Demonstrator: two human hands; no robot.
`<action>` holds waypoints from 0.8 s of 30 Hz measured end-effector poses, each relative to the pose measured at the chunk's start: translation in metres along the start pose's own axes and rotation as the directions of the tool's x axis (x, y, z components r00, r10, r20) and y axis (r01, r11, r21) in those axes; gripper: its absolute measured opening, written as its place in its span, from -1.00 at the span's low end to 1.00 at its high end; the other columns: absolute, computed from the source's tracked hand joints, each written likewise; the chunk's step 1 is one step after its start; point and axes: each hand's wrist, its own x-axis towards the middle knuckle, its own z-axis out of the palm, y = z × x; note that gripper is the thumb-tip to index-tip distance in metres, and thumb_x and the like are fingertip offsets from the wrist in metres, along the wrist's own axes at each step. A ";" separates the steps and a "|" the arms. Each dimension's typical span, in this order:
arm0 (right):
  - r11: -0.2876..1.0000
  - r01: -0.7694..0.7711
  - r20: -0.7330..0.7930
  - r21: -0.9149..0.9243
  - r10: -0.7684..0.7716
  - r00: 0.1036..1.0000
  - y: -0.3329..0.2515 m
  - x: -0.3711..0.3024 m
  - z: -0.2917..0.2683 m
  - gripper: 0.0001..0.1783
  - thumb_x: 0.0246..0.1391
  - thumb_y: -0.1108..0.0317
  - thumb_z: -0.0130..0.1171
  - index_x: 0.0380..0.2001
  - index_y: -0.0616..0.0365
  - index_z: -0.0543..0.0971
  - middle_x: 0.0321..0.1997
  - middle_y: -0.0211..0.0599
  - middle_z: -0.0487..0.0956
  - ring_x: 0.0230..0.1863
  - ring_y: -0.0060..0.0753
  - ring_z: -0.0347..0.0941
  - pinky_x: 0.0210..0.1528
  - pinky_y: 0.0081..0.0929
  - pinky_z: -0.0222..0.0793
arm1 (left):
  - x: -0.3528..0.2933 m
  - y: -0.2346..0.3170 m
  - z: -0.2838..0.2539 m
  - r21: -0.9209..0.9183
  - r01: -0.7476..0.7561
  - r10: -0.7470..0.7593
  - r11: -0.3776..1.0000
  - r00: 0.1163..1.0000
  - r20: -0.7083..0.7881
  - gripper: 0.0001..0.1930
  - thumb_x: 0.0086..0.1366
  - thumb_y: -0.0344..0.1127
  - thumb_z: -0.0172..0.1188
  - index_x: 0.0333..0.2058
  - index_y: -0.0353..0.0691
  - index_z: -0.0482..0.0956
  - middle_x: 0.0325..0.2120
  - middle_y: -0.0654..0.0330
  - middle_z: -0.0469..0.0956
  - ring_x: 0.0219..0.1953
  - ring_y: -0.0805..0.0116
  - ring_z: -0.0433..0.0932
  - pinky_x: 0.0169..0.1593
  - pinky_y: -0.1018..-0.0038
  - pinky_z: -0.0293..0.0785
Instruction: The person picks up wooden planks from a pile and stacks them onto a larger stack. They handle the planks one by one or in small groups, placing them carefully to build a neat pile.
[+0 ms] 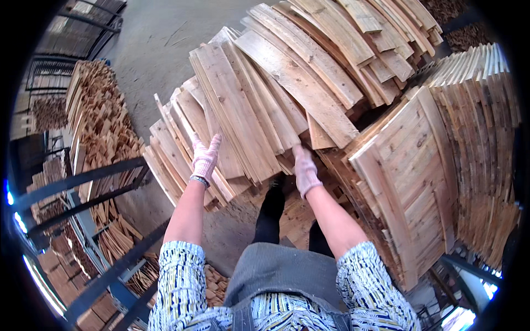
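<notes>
A long heap of loose wooden boards point(234, 102) lies overlapped in front of me. My left hand point(205, 156), in a pale knitted glove, rests over the boards on the left part of the heap. Its fingers are spread apart. At the near end of a board in the middle, my right hand point(305, 170), gloved alike, is closed against the board's end. Its fingertips are partly hidden there. Further boards point(314, 60) fan out beyond both hands toward the upper right.
Right of me stands a tall stack of joined wooden panels point(414, 176). More stacked boards point(475, 138) rise behind it. Dark metal bars point(83, 179) cross the left side, near a pile of short wood pieces point(102, 116). Concrete floor point(154, 41) shows beyond the heap.
</notes>
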 end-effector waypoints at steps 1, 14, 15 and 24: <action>0.997 -0.057 -0.275 -0.057 0.039 0.961 0.006 0.046 0.014 0.15 0.15 -0.44 -0.06 0.41 0.41 0.03 0.39 0.22 0.28 0.44 0.12 0.16 0.39 -0.24 0.11 | 0.029 0.011 0.003 0.005 -0.026 0.026 1.000 0.999 0.037 0.15 0.22 0.26 0.27 0.43 -0.43 -0.17 0.45 -0.19 -0.09 0.50 -0.01 -0.11 0.49 0.35 -0.13; 0.955 0.017 -0.182 0.297 0.039 0.983 -0.052 -0.038 0.051 -0.02 0.27 -0.16 0.11 0.42 0.36 -0.01 0.41 -0.03 0.27 0.39 -0.28 0.19 0.38 -0.36 0.10 | -0.013 0.075 0.030 -0.598 0.391 -0.179 0.699 0.906 0.383 0.20 0.14 -0.05 0.45 0.46 -0.13 -0.34 0.31 -0.08 0.20 0.36 -0.02 0.18 0.43 0.07 0.06; 0.985 0.067 -0.182 0.158 -0.037 0.983 -0.051 -0.050 0.050 -0.06 0.29 -0.11 0.10 0.40 0.40 0.02 0.38 -0.04 0.31 0.36 -0.31 0.22 0.38 -0.38 0.11 | -0.015 0.068 0.016 -0.696 0.445 -0.125 0.563 0.878 0.461 0.18 0.14 -0.09 0.45 0.46 -0.09 -0.32 0.27 -0.04 0.26 0.31 -0.01 0.28 0.40 0.05 0.15; 0.943 -0.021 -0.128 -0.332 -0.023 0.992 -0.011 -0.008 0.050 -0.18 0.16 -0.17 0.21 0.19 0.35 0.37 0.14 0.11 0.52 0.22 -0.03 0.42 0.23 -0.26 0.30 | 0.006 0.003 0.028 -0.725 0.343 -0.093 0.597 0.927 0.363 -0.02 0.17 -0.19 0.42 0.42 -0.14 -0.05 0.10 0.13 0.44 0.12 0.22 0.45 0.27 0.25 0.36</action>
